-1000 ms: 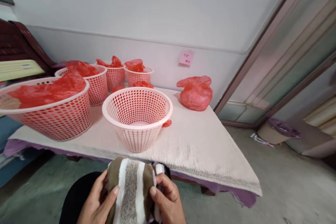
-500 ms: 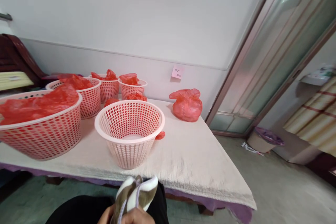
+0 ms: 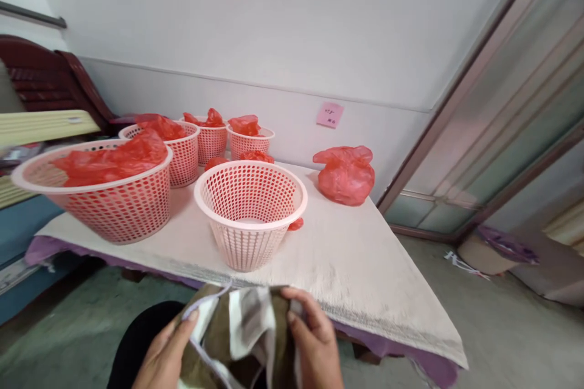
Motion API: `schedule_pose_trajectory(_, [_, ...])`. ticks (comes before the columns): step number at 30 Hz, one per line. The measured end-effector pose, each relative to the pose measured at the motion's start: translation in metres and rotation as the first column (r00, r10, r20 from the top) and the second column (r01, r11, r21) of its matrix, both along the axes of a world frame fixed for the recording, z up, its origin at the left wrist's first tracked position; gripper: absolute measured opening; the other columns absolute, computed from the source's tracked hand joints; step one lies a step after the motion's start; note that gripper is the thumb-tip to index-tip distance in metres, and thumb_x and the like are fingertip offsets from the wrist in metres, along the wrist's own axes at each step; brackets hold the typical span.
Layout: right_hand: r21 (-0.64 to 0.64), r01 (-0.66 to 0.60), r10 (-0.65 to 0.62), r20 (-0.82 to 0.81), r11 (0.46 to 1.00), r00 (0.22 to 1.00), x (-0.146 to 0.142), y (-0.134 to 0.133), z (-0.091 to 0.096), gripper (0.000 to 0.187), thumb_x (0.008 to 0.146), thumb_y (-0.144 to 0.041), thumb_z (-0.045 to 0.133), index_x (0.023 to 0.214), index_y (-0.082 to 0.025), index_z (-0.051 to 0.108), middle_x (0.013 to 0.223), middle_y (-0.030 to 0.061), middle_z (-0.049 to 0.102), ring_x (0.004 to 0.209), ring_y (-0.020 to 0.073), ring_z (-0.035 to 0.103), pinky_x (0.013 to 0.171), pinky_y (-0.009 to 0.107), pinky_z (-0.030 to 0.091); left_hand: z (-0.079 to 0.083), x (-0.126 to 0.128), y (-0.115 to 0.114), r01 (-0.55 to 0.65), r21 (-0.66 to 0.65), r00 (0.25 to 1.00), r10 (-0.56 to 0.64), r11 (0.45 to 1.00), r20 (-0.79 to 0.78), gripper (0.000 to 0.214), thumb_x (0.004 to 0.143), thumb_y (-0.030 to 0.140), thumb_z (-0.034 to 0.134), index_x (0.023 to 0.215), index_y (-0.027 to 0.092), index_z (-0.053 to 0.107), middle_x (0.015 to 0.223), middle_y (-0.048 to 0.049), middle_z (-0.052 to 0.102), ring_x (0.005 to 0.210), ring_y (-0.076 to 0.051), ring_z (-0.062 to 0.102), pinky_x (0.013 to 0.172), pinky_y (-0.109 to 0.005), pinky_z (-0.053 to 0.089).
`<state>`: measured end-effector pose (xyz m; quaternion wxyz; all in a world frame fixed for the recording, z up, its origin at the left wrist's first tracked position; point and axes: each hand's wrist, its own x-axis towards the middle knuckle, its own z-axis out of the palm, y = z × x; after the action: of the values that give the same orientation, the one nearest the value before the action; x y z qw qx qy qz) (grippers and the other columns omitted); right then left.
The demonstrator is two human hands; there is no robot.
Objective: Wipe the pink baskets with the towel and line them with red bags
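Note:
A striped cloth item (image 3: 223,331) in olive brown and white, with a pale lilac edging, is stretched between my two hands at the bottom of the view. It looks like a soft garment, but its exact kind does not show. My left hand (image 3: 170,349) grips its left edge, thumb on top. On the other side my right hand (image 3: 314,340) pinches the right edge between thumb and fingers. The cloth hangs partly open, with folds and a dark gap in its middle. Just beyond it, an empty pink perforated basket (image 3: 250,243) stands upright on the cloth-covered table (image 3: 347,255).
Several pink baskets holding red plastic bags, including a large one (image 3: 123,213), stand at the left. A tied red bag (image 3: 347,176) sits at the table's right back. A pink note (image 3: 329,115) is on the wall. A bin (image 3: 493,249) stands on the floor, right.
The striped cloth, bunched up before, is now spread out. My hands have moved apart and come further into view. The camera has turned slightly left, shifting the scene rightward.

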<state>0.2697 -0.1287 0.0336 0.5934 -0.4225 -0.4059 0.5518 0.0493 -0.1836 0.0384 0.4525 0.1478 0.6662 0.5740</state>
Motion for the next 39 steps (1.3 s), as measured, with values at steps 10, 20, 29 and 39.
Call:
schedule_pose_trajectory(10, [0.043, 0.275, -0.276, 0.254, 0.961, 0.927, 0.057, 0.021, -0.011, 0.037, 0.075, -0.042, 0.075, 0.107, -0.023, 0.075, 0.120, 0.0102, 0.072, 0.118, 0.0331, 0.063, 0.105, 0.050, 0.047, 0.020, -0.010, 0.010, -0.154, -0.041, 0.871, 0.155, 0.987, 0.466, 0.052, 0.079, 0.038, 0.074, 0.128, 0.024, 0.066, 0.124, -0.0058, 0.072, 0.123, -0.030, 0.062, 0.098, -0.037, 0.055])
schedule_pose_trajectory(20, [0.561, -0.347, -0.082, 0.601, 0.751, 0.795, -0.021, -0.016, 0.011, 0.068, 0.078, -0.002, 0.049, 0.139, -0.031, 0.052, 0.127, 0.0038, 0.067, 0.116, 0.0191, 0.066, 0.096, 0.028, 0.055, -0.001, 0.026, 0.001, 0.137, 0.155, 0.802, -0.202, 0.978, 0.562, 0.062, 0.071, 0.024, 0.077, 0.131, 0.025, 0.065, 0.125, -0.0056, 0.072, 0.125, -0.033, 0.060, 0.098, -0.040, 0.055])
schedule_pose_trajectory(29, [0.578, -0.395, 0.072, 0.501, 0.714, 0.862, -0.048, -0.025, 0.014, 0.072, 0.070, -0.008, 0.051, 0.137, -0.033, 0.050, 0.115, 0.0019, 0.070, 0.098, 0.0195, 0.070, 0.081, 0.024, 0.059, -0.004, 0.031, -0.010, 0.246, 0.281, 0.564, -0.373, 0.927, 0.737, 0.050, 0.079, 0.031, 0.076, 0.128, 0.027, 0.067, 0.123, -0.0083, 0.072, 0.121, -0.034, 0.063, 0.101, -0.043, 0.051])
schedule_pose_trajectory(39, [0.238, -0.408, 0.344, 0.269, 0.881, 0.900, -0.046, -0.030, -0.007, 0.034, 0.089, -0.046, 0.060, 0.117, -0.028, 0.064, 0.102, 0.0055, 0.066, 0.084, 0.0204, 0.065, 0.072, 0.030, 0.054, 0.005, 0.023, -0.006, 0.100, 0.247, 0.937, -0.174, 0.964, 0.303, 0.076, 0.067, 0.037, 0.085, 0.138, 0.027, 0.058, 0.132, -0.0070, 0.069, 0.128, -0.038, 0.057, 0.101, -0.038, 0.053])
